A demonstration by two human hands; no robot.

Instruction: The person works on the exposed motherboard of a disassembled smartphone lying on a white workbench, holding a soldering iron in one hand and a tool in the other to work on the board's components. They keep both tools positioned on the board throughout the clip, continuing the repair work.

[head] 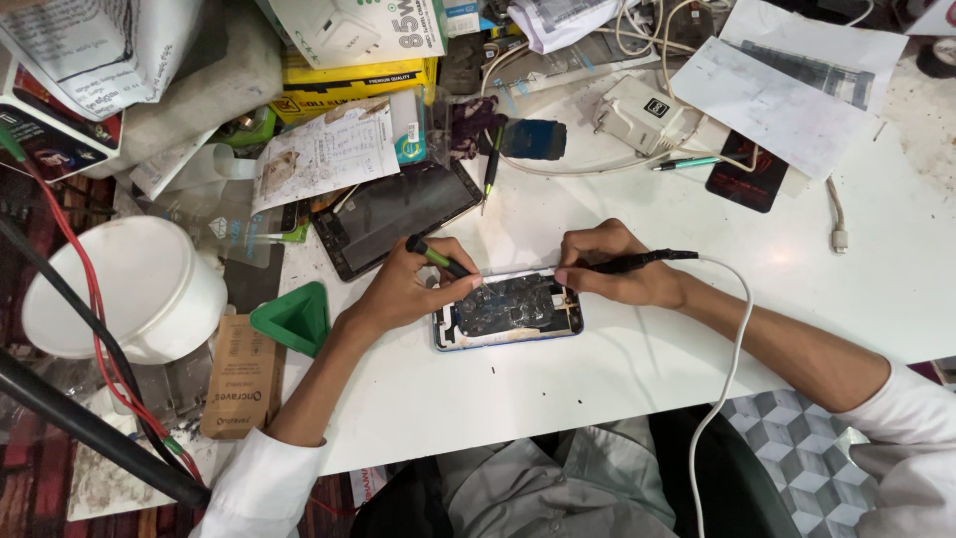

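Opened phone (508, 311) flat on near-middle of white surface (617, 369), back off | left hand (403, 289) fingers closed around green-black screwdriver (438, 258), tip at phone's far-left edge | right hand (617, 269) fingers pinching corded black tool (637, 263) at phone's far-right corner | green triangular pick (296, 319) left.

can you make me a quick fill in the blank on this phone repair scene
1. The left hand holds a screwdriver with a ____ and black handle.
2. The opened phone lies on a ____ table.
3. The corded tool in the right hand trails a ____ cable.
4. The green plastic pick has the shape of a ____.

Missing words: green; white; white; triangle
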